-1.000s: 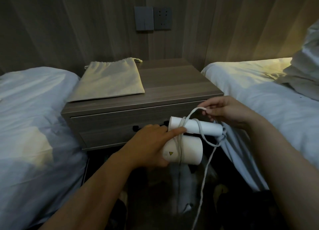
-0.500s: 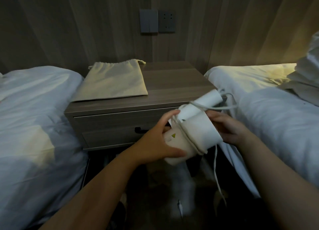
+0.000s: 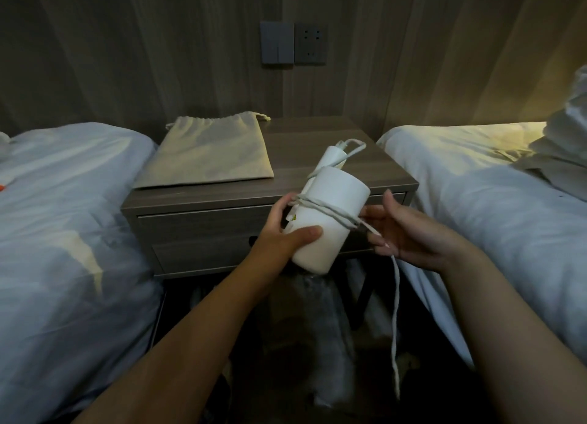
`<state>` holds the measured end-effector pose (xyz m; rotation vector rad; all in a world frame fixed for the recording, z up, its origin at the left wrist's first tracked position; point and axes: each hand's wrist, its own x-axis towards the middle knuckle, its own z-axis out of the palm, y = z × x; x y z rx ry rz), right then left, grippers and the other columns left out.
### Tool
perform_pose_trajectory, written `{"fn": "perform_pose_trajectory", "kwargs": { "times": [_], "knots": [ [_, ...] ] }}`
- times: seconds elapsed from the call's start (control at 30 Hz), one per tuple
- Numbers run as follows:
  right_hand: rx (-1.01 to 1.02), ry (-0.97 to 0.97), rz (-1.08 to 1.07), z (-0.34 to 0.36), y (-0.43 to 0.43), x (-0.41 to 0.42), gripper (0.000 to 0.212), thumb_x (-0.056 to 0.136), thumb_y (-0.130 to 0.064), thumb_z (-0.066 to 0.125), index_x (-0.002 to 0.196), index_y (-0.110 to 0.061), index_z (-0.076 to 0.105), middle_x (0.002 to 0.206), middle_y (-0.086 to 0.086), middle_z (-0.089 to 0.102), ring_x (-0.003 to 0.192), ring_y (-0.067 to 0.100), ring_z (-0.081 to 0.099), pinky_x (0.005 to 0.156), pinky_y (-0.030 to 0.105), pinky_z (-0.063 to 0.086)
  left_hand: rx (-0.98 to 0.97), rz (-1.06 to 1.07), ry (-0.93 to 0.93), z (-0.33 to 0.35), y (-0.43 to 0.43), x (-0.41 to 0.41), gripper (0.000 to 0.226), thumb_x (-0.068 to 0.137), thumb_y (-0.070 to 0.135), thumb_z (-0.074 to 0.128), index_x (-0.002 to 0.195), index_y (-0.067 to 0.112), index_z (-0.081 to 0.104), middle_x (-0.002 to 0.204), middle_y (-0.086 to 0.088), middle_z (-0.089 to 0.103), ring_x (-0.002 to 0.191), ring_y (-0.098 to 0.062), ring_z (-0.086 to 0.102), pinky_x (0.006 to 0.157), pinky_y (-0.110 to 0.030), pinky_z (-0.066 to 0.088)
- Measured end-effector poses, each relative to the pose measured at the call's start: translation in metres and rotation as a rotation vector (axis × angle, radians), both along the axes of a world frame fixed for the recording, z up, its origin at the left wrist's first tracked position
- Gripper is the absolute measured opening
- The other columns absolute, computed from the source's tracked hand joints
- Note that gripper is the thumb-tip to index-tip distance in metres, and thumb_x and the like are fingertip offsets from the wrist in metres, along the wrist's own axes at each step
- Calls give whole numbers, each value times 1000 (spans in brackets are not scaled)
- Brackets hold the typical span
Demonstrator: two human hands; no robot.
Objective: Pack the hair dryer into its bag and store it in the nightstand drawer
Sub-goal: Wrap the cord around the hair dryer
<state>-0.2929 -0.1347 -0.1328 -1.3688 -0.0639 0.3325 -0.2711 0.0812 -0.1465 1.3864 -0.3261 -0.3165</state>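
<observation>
A white hair dryer with its handle folded against the barrel is held in front of the nightstand. My left hand grips the barrel from the left, thumb across its lower part. White cord is wound around the barrel, and the loose end hangs down toward the floor. My right hand pinches the cord just right of the barrel. A beige drawstring bag lies flat on the left of the nightstand top. The drawer front below is shut.
White-sheeted beds flank the nightstand, one on the left and one on the right. A switch and socket sit on the wood-panelled wall behind. Crumpled plastic lies on the dark floor under the nightstand.
The dryer has tilted up so its folded handle points toward the nightstand. My right hand has carried the cord around the barrel and down to its right side, leaving less cord hanging.
</observation>
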Motion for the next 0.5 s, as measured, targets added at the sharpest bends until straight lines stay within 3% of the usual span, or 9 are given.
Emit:
{"fn": "perform_pose_trajectory", "kwargs": {
  "times": [0.07, 0.17, 0.33, 0.43, 0.5],
  "knots": [
    [-90, -56, 17, 2, 7, -4, 76, 50, -68, 73, 94, -9, 60, 60, -3, 51, 50, 6, 39, 45, 18, 31, 26, 25, -33, -2, -2, -1, 81, 62, 15, 79, 127, 35, 36, 112, 11, 53, 93, -9, 59, 65, -21, 53],
    [-269, -118, -78, 3, 19, -8, 50, 68, -61, 65, 75, -13, 52, 59, 2, 39, 52, 11, 35, 48, 23, 28, 41, 62, -40, -5, -5, -2, 76, 73, 3, 73, 129, 34, 33, 106, 15, 52, 91, -7, 59, 65, -19, 54],
    [-323, -142, -175, 1, 29, -10, 42, 76, -54, 62, 79, -12, 56, 65, 8, 40, 53, 14, 36, 46, 24, 28, 78, 48, 19, -5, -4, 0, 72, 76, 8, 69, 133, 30, 31, 111, 5, 51, 97, -14, 58, 77, -29, 53],
    [-377, -165, -188, 0, 31, -11, 37, 70, -55, 63, 69, -18, 60, 53, -2, 48, 47, 10, 41, 47, 24, 29, 106, 52, 37, -3, -5, 0, 57, 85, 19, 61, 133, 25, 32, 106, 8, 51, 90, -8, 56, 69, -21, 52],
    [-426, -189, -180, -1, 33, -11, 37, 67, -56, 61, 72, -20, 66, 49, -10, 58, 46, 4, 49, 53, 27, 35, 128, 66, 40, -2, -4, -2, 50, 87, 26, 58, 131, 26, 34, 104, 7, 52, 86, -7, 57, 61, -18, 52]
  ]
}}
